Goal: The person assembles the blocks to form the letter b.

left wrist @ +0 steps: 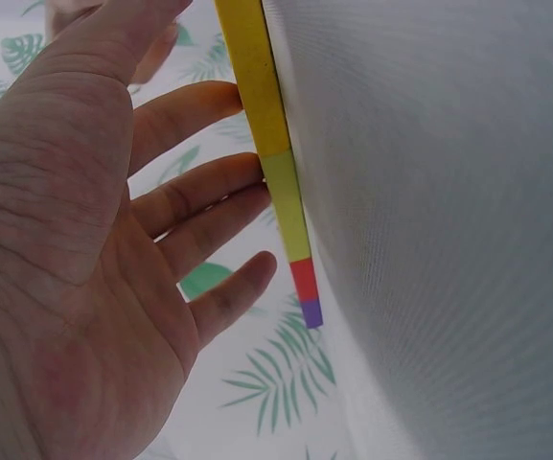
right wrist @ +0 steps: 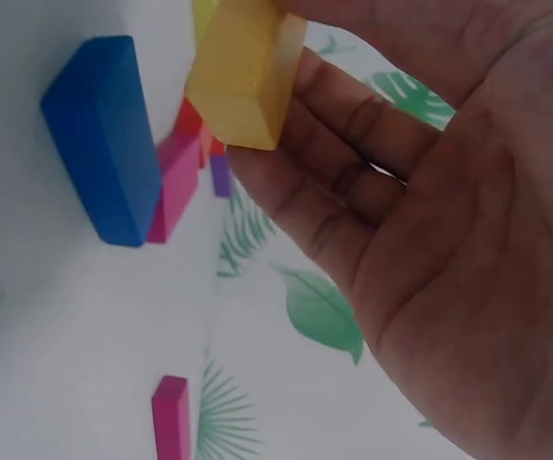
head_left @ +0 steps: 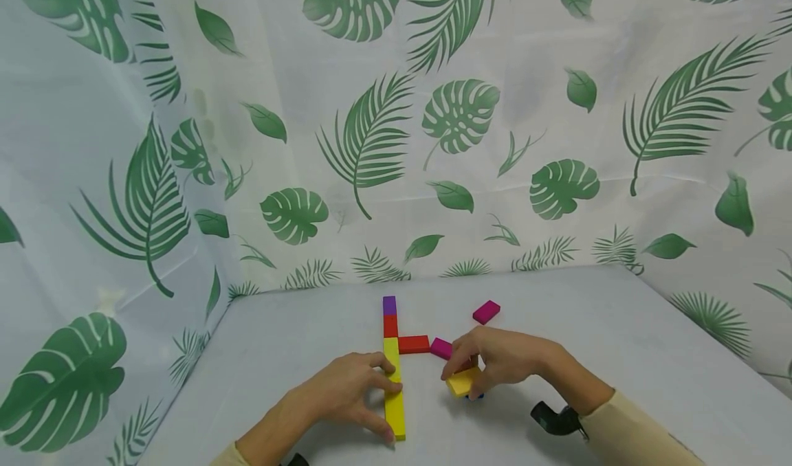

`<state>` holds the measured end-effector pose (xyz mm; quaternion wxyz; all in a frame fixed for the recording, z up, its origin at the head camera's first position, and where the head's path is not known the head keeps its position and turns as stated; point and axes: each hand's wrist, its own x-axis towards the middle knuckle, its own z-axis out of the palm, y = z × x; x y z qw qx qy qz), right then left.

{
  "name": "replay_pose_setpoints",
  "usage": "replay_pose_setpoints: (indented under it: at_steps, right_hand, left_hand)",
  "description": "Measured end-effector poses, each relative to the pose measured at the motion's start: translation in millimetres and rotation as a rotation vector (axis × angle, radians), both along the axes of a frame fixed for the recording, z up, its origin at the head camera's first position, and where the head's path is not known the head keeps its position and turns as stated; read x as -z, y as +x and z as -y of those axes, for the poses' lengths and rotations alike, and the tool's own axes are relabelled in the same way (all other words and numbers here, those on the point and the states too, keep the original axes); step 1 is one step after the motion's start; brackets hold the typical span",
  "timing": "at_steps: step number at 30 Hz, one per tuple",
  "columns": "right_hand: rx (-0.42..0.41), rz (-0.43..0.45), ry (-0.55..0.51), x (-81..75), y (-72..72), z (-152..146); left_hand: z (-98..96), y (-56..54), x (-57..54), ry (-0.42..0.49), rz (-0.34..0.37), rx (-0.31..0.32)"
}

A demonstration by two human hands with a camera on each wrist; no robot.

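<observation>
In the head view a straight row of blocks runs away from me: yellow blocks (head_left: 395, 418) nearest, then a red block (head_left: 390, 326) and a purple block (head_left: 389, 306) at the far end. My left hand (head_left: 346, 387) lies along the row's left side, fingers extended, fingertips at the yellow blocks and thumb near the close end. Another yellow block (right wrist: 242, 77) is pinched between thumb and fingers of my right hand (head_left: 504, 356). Beneath it a blue block (right wrist: 108, 144) rests on the table, mostly hidden by that hand in the head view.
A red block (head_left: 413, 344) lies crosswise against the row's right side. One pink block (head_left: 441, 348) sits by its right end, and a second pink block (head_left: 487, 312) lies farther back. Leaf-printed sheets (head_left: 383, 177) rise behind and beside the white table (head_left: 297, 328).
</observation>
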<state>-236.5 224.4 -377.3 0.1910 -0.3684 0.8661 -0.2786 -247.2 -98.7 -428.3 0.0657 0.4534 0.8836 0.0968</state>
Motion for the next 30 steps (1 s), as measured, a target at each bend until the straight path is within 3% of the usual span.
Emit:
replay_pose_setpoints:
  at_steps: [10,19,30]
  right_hand:
    - [-0.041,0.004,0.004,7.9,3.2,9.8]
    - [-0.152,-0.03,0.034,16.0,8.5,16.5]
    - [-0.148,-0.002,0.098,24.1,11.8,24.9]
  left_hand:
    - [-1.0,0.3,-1.2,-0.004,0.008,-0.013]
    - [-0.6,0.0,-0.1,-0.003,-0.001,-0.011]
    - [-0.4,-0.4,0.6,-0.004,-0.009,-0.001]
